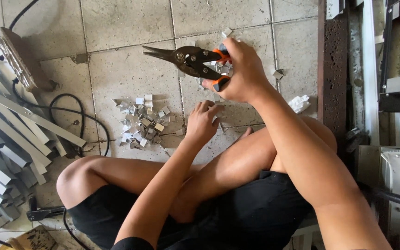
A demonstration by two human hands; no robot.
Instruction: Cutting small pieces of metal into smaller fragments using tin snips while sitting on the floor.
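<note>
My right hand grips a pair of tin snips by their orange-and-black handles, with the dark blades pointing left and nearly closed. Below it, my left hand reaches down to the tiled floor, fingers curled over a small metal piece; I cannot tell if it is gripped. A heap of small cut metal pieces lies on the tiles just left of that hand. More small pieces sit partly hidden behind my right hand. I sit cross-legged, my bare knees below both hands.
Long grey aluminium profiles are piled at the left. A black cable loops over the floor beside them. A power tool's plate lies at the upper left. A dark metal frame and metal parts stand along the right. A crumpled white scrap lies near my knee.
</note>
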